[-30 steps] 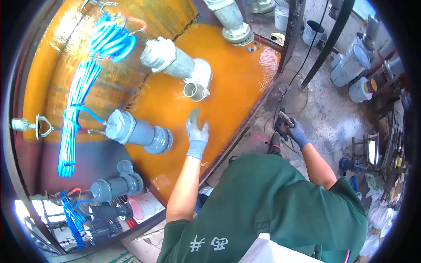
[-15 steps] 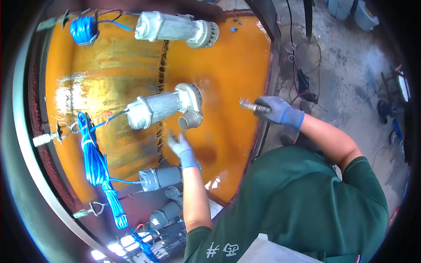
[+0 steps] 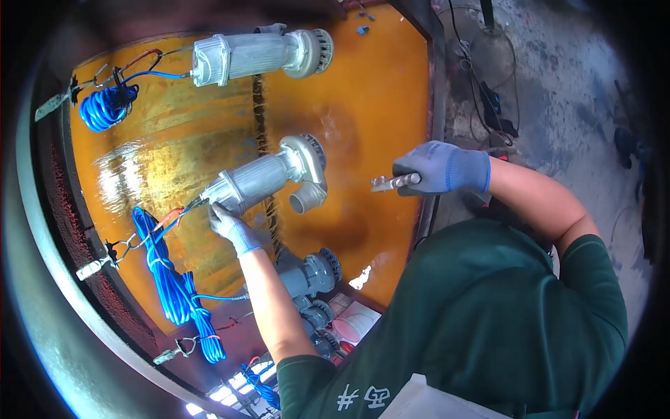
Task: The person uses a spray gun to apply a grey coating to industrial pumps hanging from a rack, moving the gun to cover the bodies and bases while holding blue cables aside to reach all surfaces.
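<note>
A grey submersible pump (image 3: 255, 181) hangs tilted in the middle, its curved outlet to the right. My left hand (image 3: 229, 225), in a grey-blue glove, grips the lower left end of its motor body, near the cable entry. Part of the fingers is hidden against the housing. My right hand (image 3: 436, 169), gloved too, is closed around a short silvery metal tool (image 3: 394, 183) that points left toward the pump, apart from it. A bundled blue cable (image 3: 166, 276) hangs below the pump's left end, beside a metal hook (image 3: 94, 267).
Another pump (image 3: 251, 56) with a coiled blue cable (image 3: 106, 108) hangs at the far side. Darker grey pumps (image 3: 307, 276) hang nearer, left of my body. Behind them stands an orange-yellow panel (image 3: 377, 91). A black cord (image 3: 492, 105) lies on the concrete floor at right.
My left hand has moved left and up from below the outlet onto the pump's motor end. My right hand has shifted slightly left and turned the metal tool. The view has shifted.
</note>
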`<state>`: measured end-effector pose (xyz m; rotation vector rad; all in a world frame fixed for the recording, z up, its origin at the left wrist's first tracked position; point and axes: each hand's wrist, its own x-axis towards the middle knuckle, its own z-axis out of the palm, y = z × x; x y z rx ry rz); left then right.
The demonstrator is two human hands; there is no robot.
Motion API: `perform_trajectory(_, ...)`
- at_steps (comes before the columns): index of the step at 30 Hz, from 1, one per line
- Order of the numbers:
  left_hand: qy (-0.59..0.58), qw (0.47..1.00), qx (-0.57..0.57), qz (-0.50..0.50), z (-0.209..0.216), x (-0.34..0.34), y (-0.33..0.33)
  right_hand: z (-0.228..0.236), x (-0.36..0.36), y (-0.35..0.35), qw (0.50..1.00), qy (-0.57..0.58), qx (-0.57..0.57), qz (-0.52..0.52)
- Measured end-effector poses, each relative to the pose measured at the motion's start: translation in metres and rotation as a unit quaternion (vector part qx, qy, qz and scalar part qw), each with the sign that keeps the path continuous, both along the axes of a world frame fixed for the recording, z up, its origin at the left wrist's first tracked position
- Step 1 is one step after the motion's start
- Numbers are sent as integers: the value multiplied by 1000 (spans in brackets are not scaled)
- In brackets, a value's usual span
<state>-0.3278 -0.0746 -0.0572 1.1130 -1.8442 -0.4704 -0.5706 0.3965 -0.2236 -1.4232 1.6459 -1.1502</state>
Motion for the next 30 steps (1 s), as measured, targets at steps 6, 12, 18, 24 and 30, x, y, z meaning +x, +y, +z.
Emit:
perform_trajectory(6,-23,996,27,-88,16,-23,34,-5,5,-11,984,-8,-60,-165)
perform_trajectory(12,31,997,64,23,26,-30,13,6,6,-17,994,3,-20,-105)
perform_trajectory(18,46,994,103,17,37,-60,33,13,-19,-10,993,-20,6,-113)
perform_trajectory(24,65,985,156,42,42,-64,10,7,-24,-3,984,-40,-23,-173)
perform_trajectory(30,62,971,213,-91,36,-41,-7,11,-33,5,995,-65,59,-38)
